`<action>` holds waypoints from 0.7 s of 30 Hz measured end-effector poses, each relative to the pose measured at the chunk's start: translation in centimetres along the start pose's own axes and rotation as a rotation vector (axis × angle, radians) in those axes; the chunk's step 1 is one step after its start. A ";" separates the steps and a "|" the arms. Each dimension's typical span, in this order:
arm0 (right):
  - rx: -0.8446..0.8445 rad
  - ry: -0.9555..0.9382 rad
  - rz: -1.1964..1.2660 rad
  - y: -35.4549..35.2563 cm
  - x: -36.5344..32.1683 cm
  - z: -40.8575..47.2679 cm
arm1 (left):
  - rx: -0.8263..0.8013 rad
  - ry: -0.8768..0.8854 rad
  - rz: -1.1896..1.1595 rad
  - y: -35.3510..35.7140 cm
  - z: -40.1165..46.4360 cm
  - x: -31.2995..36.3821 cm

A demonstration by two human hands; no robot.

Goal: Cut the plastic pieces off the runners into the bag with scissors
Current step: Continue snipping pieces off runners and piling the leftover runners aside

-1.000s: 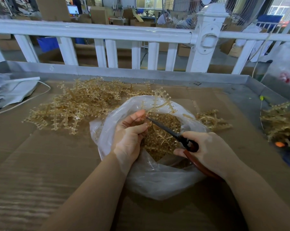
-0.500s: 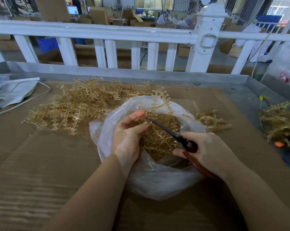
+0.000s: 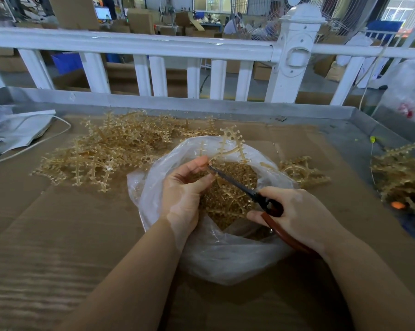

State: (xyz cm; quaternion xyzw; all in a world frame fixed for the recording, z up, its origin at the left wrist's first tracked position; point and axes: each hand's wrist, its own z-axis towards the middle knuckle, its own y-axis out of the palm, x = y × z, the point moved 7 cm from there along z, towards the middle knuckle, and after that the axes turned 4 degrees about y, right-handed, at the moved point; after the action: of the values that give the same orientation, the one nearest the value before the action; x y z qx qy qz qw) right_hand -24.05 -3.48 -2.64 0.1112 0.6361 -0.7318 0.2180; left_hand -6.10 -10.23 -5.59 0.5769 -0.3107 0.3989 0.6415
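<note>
A clear plastic bag (image 3: 225,259) lies open on the cardboard, holding a heap of cut tan plastic pieces (image 3: 228,194). My left hand (image 3: 185,189) pinches a tan runner (image 3: 228,149) over the bag's mouth; the runner's branches stick up past the far rim. My right hand (image 3: 299,213) grips the scissors (image 3: 261,199), which have dark blades and red-brown handles. The blade tips meet the runner right by my left fingertips. The cut point itself is hidden behind my fingers.
A pile of tan runners (image 3: 111,154) lies left of the bag and a smaller bunch (image 3: 302,170) to its right. More runners (image 3: 402,177) sit at the far right. Cardboard (image 3: 58,235) covers the metal tray; a white railing (image 3: 154,46) runs behind.
The runner in my left hand has shifted slightly and the scissor tips have crept a little toward my left fingertips. Both hands stay over the bag.
</note>
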 end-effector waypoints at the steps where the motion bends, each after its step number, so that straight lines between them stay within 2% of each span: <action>1: -0.001 0.003 0.002 0.1 0.0 0.0 | -0.004 -0.002 -0.002 0.0 0.0 0.0; 12: 0.006 0.000 0.056 0.4 -0.2 0.4 | 0.001 -0.029 -0.030 -0.1 0.1 -0.4; 21: 0.015 0.010 -0.001 0.6 -0.3 0.3 | 0.014 -0.044 -0.063 0.1 0.1 -0.5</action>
State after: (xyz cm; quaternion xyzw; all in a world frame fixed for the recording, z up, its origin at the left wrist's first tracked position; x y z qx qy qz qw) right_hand -23.45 -3.75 -2.97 0.1161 0.6317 -0.7362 0.2134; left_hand -6.37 -10.41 -5.95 0.5995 -0.3038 0.3680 0.6425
